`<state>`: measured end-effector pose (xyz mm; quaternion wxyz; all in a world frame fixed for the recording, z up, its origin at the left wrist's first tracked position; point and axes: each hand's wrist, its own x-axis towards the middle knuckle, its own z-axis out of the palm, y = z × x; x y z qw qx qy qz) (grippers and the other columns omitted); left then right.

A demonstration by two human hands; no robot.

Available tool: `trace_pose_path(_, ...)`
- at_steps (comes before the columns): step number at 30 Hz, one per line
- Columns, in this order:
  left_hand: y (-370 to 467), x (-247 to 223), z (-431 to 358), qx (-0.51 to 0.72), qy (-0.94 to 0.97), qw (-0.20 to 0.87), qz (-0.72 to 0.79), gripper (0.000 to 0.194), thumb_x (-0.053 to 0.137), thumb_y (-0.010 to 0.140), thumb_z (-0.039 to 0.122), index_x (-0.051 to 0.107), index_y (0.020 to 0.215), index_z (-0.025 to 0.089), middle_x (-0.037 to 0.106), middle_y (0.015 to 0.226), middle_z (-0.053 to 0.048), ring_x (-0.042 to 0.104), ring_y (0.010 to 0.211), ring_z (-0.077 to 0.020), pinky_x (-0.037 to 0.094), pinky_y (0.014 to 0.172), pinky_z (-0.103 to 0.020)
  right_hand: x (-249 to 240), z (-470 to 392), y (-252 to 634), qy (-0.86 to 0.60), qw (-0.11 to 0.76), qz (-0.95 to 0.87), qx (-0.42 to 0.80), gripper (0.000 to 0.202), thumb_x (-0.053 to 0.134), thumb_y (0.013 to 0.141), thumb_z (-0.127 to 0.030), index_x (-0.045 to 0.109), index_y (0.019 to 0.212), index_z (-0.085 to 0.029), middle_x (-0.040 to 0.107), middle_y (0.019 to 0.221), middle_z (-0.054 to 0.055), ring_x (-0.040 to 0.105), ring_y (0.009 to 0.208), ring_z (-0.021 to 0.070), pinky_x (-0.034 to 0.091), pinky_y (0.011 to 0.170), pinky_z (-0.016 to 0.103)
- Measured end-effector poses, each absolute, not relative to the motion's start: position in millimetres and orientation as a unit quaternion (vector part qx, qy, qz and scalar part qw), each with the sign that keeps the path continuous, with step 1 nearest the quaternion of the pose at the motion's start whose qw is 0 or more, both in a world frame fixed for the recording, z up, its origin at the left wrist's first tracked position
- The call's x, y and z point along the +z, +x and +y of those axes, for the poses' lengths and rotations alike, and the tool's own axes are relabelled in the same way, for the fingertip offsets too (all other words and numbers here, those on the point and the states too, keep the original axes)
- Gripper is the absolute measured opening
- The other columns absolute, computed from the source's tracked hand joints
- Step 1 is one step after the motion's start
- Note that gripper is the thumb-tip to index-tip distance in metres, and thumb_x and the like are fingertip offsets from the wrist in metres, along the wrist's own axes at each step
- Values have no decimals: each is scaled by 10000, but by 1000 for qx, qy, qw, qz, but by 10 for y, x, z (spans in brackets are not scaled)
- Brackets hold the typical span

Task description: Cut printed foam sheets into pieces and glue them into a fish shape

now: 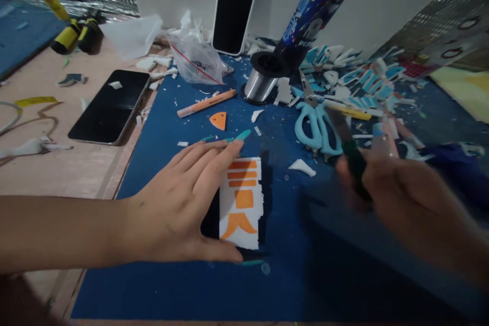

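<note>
My left hand lies with its fingers and thumb spread around the upper, left and lower sides of a white piece with orange shapes on the blue mat. The fingertips, with long teal nails, reach its upper edge and the thumb lies by its lower edge. To the right, my right hand is raised above the mat and smeared by motion. Its fingers are closed round a dark green knife that tilts up and to the left.
Light blue scissors, a wire spool and an orange marker lie beyond the hands. A phone rests at the left; another phone leans upright at the back. White and blue scraps are piled at the back right.
</note>
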<state>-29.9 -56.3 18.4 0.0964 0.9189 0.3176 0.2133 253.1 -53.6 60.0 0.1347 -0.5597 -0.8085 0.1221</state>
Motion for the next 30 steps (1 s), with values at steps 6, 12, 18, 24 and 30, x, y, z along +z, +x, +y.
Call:
trace_pose_path(6, -271, 143, -536, 288, 899, 98, 313, 1152, 540, 661, 804, 153, 1437, 45, 507, 1259, -275, 527, 1097, -373, 450, 897, -530, 559, -451, 1942, -502, 293, -565, 585, 462, 795, 646, -394, 370, 642, -213, 686, 908, 36, 673, 861, 177, 559, 740, 291)
trace_pose_path(12, -297, 163, -515, 297, 902, 125, 288, 1057, 457, 734, 789, 231, 1393, -6, 519, 1219, -273, 497, 1090, -356, 416, 917, -512, 477, -380, 1839, -499, 313, -545, 596, 505, 843, 570, -228, 339, 584, -200, 634, 688, -16, 661, 690, 144, 524, 605, 220)
trace_pose_path(18, -316, 283, -386, 299, 868, 224, 328, 259, 385, 982, 293, 576, 911, 133, 602, 812, -42, 469, 777, -166, 387, 733, -291, 483, -399, 1880, -453, 296, -582, 607, 445, 801, 632, -193, 358, 592, -200, 635, 680, -18, 631, 630, 106, 504, 543, 186)
trace_pose_path(24, -260, 295, -294, 309, 811, 373, 328, 357, 424, 956, 205, 394, 602, 169, 361, 557, 42, 349, 585, -103, 307, 561, -224, 516, -443, 1855, -465, 307, -615, 558, 494, 815, 621, -286, 332, 556, -207, 586, 625, -25, 624, 574, 117, 522, 527, 216)
trace_pose_path(30, -285, 275, -301, 317, 730, 502, 339, 386, 466, 937, 238, 443, 559, 160, 401, 552, 37, 371, 535, -84, 294, 504, -222, 529, -460, 1858, -451, 315, -644, 531, 488, 790, 661, -312, 326, 552, -210, 579, 618, -26, 632, 625, 119, 553, 610, 224)
